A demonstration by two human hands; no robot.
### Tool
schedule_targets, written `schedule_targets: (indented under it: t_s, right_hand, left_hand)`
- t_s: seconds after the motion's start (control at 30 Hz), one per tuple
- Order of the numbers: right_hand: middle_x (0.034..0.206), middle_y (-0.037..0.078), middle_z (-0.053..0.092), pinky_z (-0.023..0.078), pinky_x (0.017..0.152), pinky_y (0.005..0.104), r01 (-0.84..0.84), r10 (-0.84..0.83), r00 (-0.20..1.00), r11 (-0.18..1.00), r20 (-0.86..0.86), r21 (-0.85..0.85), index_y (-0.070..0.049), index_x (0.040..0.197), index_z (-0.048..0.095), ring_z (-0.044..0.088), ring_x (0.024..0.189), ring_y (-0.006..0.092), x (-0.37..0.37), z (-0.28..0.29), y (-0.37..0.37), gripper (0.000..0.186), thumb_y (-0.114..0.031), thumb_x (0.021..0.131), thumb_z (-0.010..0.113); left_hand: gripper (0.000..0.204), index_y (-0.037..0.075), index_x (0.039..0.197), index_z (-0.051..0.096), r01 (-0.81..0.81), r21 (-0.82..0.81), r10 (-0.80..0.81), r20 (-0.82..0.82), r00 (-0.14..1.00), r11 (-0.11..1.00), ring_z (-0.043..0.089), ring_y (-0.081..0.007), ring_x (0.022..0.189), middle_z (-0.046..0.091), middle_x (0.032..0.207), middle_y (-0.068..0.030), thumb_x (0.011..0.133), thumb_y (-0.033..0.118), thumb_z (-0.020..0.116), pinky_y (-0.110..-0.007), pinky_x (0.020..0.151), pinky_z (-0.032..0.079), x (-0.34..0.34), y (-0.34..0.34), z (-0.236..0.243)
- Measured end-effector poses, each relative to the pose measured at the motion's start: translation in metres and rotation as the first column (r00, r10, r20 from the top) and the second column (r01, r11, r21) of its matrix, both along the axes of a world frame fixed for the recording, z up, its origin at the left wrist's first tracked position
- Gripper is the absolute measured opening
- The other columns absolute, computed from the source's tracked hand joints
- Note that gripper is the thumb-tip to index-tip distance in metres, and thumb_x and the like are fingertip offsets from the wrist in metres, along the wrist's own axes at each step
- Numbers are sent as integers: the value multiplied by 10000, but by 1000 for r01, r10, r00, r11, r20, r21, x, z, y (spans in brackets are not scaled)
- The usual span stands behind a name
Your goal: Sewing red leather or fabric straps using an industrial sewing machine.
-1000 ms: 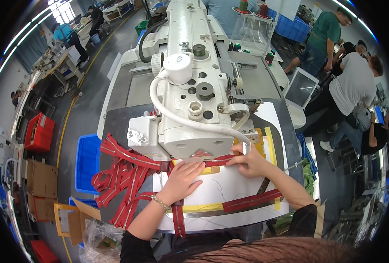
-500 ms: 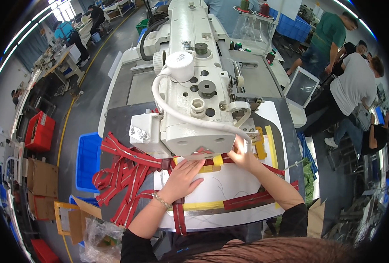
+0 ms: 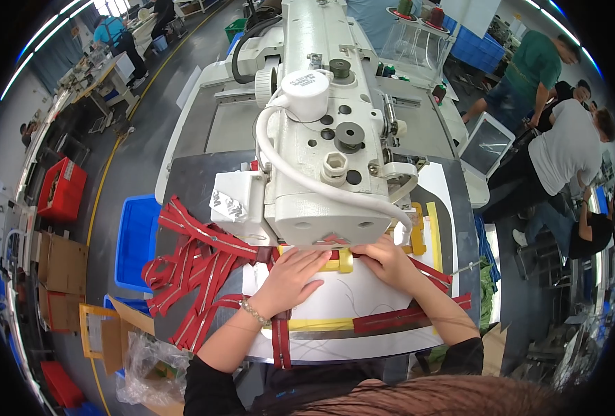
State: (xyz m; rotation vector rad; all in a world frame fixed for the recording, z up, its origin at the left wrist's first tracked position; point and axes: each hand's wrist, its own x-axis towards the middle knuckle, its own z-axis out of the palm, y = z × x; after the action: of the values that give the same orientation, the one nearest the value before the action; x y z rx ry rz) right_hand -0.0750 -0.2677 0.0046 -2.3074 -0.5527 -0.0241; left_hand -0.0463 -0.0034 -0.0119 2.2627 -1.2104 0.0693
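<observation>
A white industrial sewing machine (image 3: 321, 211) stands in front of me, its head over the work. My left hand (image 3: 290, 281) lies palm down under its front, fingers stretched and thumb apart, fingertips beside a small yellow clamp piece (image 3: 345, 262). On the clamp's other side, my right hand (image 3: 391, 267) has its fingers bent together on a red zipper (image 3: 432, 274), which runs out to the right beneath that wrist. The machine head and my fingers hide part of the zipper. Several red zippers (image 3: 203, 260) lie heaped left of my left hand; one end (image 3: 281, 340) hangs over the front edge.
Another red zipper (image 3: 404, 317) lies along yellow tape on the white sheet (image 3: 335, 295). A blue bin (image 3: 135, 243) and an open cardboard box (image 3: 131, 315) stand left of the table. At the right are a tilted screen (image 3: 489, 142) and several people.
My right hand has come down and slightly left, its fingers now lower beside the clamp piece. The left hand stays nearly in place. The whole view has shifted slightly.
</observation>
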Motion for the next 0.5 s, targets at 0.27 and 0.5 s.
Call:
schedule_targets:
  t_s: [0.27,0.5]
  right_hand:
    - [1163,120,634,471,952,379,4,-4,1000,1000,-3,19,-39,1071,622,569,1153,307,1,-3,0,245,22,836,592]
    - [1109,135,642,478,920,392,110,-116,988,992,-104,-62,-33,1023,651,596,1063,317,-6,-13,-7,201,-35,823,638]
  left_hand:
    - [532,53,1307,518,-8,0,8,3,1000,1000,558,-236,1135,603,1216,-103,827,232,660,-373,965,386,1,-1,1]
    - [367,72,1152,599,-36,-28,37,41,998,999,628,-230,948,665,1033,-62,832,240,664,-367,848,440,-1,-3,2]
